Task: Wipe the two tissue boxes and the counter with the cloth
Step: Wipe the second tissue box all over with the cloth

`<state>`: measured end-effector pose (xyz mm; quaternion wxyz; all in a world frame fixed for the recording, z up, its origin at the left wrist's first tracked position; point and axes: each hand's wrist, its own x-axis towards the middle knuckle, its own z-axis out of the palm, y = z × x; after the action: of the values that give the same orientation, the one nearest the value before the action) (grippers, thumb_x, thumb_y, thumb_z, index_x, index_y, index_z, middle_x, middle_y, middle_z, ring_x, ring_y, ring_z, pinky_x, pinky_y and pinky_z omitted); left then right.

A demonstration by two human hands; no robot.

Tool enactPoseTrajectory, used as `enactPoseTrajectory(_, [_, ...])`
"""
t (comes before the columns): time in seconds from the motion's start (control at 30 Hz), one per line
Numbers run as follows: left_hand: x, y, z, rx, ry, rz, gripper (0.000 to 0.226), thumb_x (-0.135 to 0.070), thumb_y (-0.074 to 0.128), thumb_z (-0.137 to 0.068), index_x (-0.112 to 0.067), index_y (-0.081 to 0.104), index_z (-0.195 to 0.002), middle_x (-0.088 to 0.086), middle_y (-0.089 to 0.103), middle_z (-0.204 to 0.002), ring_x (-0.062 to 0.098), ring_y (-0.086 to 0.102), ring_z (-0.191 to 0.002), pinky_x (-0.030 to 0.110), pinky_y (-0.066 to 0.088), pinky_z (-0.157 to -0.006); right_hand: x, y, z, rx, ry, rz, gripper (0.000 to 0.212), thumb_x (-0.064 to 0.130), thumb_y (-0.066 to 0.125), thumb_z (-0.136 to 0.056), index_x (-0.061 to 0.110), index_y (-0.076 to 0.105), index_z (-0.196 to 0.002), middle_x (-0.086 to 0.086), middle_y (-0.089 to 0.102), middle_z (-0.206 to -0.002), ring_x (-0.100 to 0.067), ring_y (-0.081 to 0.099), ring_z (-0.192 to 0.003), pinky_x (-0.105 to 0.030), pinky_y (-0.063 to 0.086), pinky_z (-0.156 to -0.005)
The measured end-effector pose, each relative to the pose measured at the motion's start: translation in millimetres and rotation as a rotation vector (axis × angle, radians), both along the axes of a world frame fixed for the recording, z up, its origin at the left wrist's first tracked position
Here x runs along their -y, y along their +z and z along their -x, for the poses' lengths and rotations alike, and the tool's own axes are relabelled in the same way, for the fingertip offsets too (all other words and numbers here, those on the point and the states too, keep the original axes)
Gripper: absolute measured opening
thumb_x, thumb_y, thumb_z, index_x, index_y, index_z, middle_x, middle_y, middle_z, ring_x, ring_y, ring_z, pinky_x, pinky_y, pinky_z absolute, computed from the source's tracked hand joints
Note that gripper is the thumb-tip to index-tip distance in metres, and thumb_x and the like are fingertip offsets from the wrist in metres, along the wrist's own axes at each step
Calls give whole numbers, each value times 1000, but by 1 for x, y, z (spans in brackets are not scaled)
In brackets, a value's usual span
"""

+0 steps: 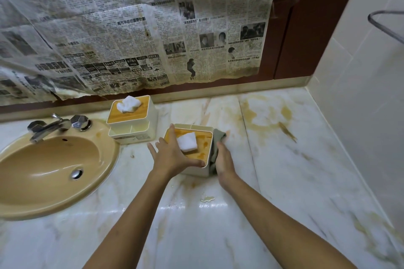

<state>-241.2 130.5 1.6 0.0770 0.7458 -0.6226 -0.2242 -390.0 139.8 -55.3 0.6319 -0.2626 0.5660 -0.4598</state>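
- Cloth (217, 146), grey-green and bunched, lies pressed against the right wall of the near tissue box (196, 171), at 3 o'clock of its lid. It looks soft and limp, so it should fold to the box's corners and is best kept wadded under the palm rather than trailing.
- Right hand (224, 159) flattens the cloth against that wall, fingers stretched forward and not clenched; the thumb is hidden.
- Left hand (172, 153) rests spread on the lid's 8 o'clock corner, fingers straight, thumb along the near rim, steadying the box rather than gripping it.
- Lid is orange, wood-like and blotched with darker stains; a white tissue (187, 142) sticks up from its middle. The box is probably light plastic and could slide on wet stone, so bracing from above and the opposite side suits it. The tissue is fragile and would soak up wetness.
- Far tissue box (133, 124) stands at 10 o'clock, apart from the near one, close to the back wall.
- Surface (218, 236) is glossy pale marble, likely slippery; brown staining (266, 113) spreads at 1 o'clock and a small puddle (207, 199) sits at 6 o'clock.
- Sink (50, 172) with a chrome tap (50, 126) lies at 9 o'clock; old newspaper (131, 28) covers the wall behind.
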Motion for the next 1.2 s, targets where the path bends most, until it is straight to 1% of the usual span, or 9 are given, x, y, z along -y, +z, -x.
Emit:
enactPoseTrajectory(0.13, [0,-2,0,-1,-5,2,156,-84,73,-35,-31,-12,-155,22,33,-149,37,23,-145,59,-12,-118,-30,-12,-11,5,-32,-32,47,58,39,-88,23,69,-100,0,69,-97,-14,59,-83,-27,44,-69])
enactPoseTrajectory(0.23, [1,-3,0,-2,-8,0,157,-84,72,-33,-34,-15,-154,23,32,-150,38,21,-146,59,-12,-118,-61,-17,-16,63,-3,-39,36,43,37,-101,23,62,-85,-9,54,-80,-19,48,-65,-27,41,-58])
enactPoseTrajectory(0.4, [2,-3,-1,-2,-21,4,157,-85,72,-34,-35,-17,-153,23,30,-152,38,20,-147,58,-11,-118,-5,1,-8,4,-42,6,43,36,35,-100,13,71,-102,-5,73,-99,-18,65,-92,-30,50,-82])
enactPoseTrajectory(0.57, [-1,-4,-3,-34,-34,41,157,-85,73,-36,-32,-12,-155,21,32,-150,36,22,-145,56,-8,-119,31,-6,-3,-10,-33,-33,42,46,37,-93,21,71,-87,-2,74,-92,-25,68,-96,-38,51,-89])
enactPoseTrajectory(0.67, [-1,-8,-6,-49,-42,45,157,-89,69,-33,-32,-14,-155,21,29,-153,34,19,-147,56,-6,-119,-10,-31,-11,-54,-1,-77,53,64,37,-84,31,72,-107,-3,71,-113,-23,61,-115,-47,48,-102])
enactPoseTrajectory(0.73, [-2,-9,-8,-48,-44,53,156,-90,67,-34,-33,-14,-154,19,28,-153,33,18,-148,55,-6,-120,-49,-36,-14,-46,38,-56,56,65,38,-84,34,68,-119,-4,66,-124,-20,58,-121,-47,46,-105])
enactPoseTrajectory(0.9, [-2,-8,-7,-14,-56,54,154,-90,68,-38,-30,-11,-155,16,29,-153,33,20,-147,56,-4,-120,-38,-17,-10,-21,-16,29,42,36,34,-100,16,71,-106,-1,72,-101,-15,63,-94,-32,49,-86])
enactPoseTrajectory(1.07, [-3,-6,-7,-17,-52,38,154,-87,72,-40,-28,-10,-156,16,26,-156,32,17,-149,56,-6,-119,31,6,8,-58,-23,-13,36,34,37,-100,20,65,-82,-2,67,-84,-17,59,-78,-31,47,-73])
enactPoseTrajectory(1.2, [-1,-6,-8,-16,-54,11,152,-84,75,-44,-29,-12,-156,18,20,-159,34,13,-150,60,-7,-118,27,8,34,-61,-68,12,36,38,39,-97,17,66,-87,-6,67,-87,-20,61,-83,-34,47,-76])
